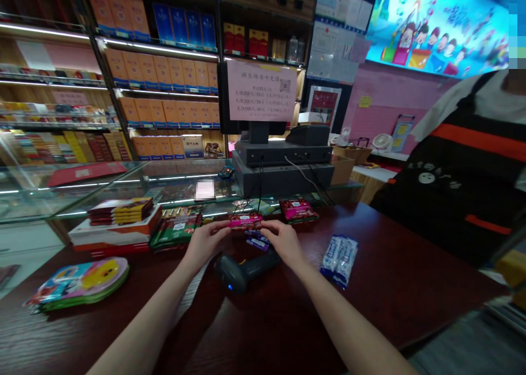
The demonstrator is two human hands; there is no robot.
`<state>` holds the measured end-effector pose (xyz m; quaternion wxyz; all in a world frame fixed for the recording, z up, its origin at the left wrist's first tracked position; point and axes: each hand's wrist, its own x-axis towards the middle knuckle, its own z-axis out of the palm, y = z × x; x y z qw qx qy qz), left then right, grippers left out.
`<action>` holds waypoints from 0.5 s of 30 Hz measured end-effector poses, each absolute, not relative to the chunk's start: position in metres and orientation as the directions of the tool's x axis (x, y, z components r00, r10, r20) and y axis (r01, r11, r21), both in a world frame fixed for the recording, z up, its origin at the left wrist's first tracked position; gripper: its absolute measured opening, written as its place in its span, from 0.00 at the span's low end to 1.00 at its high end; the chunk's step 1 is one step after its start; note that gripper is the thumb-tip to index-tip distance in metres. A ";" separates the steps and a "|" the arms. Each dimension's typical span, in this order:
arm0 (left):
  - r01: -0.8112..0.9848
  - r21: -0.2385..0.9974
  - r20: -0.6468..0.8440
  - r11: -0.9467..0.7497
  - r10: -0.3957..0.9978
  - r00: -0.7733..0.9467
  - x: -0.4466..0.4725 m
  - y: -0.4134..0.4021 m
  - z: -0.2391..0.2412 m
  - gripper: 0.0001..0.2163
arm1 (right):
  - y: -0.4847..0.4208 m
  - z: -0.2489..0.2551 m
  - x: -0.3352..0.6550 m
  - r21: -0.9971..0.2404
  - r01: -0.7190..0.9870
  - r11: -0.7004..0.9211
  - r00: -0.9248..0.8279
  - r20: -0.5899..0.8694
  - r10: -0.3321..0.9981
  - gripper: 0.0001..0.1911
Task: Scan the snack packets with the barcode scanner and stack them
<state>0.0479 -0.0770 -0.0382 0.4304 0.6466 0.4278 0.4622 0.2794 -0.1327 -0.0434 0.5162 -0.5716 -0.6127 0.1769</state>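
Note:
My left hand [205, 242] and my right hand [283, 242] both pinch the ends of a pink snack packet [245, 220] above the dark red counter [411, 287]. Small purple packets [258, 240] lie just under the pink one. A black barcode scanner [242, 271] rests on the counter between my forearms, close below my hands. Green snack packets [176, 227] lie left of my left hand. A red packet [298, 209] lies beyond my right hand, and a blue-white packet pair [340, 259] lies to its right.
A cash register with a screen and a pink notice [263, 123] stands behind the packets. A stack of flat boxes [119, 224] and a colourful toy card [82, 282] lie at the left. A person in a black apron [464, 172] stands at the right. Shelves of boxes fill the back.

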 end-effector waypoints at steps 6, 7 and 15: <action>0.100 0.979 0.166 -0.177 0.980 0.109 0.041 -0.081 -0.045 0.26 | -0.131 -0.052 0.264 -0.810 0.463 0.360 0.202 0.492 0.847 0.09; 0.083 0.982 0.160 -0.169 0.982 0.105 0.041 -0.082 -0.046 0.26 | -0.130 -0.055 0.262 -0.813 0.449 0.371 0.208 0.498 0.842 0.09; -0.061 0.989 0.136 -0.132 0.989 0.060 0.044 -0.085 -0.049 0.26 | -0.122 -0.068 0.257 -0.903 0.242 0.354 0.265 0.413 0.871 0.10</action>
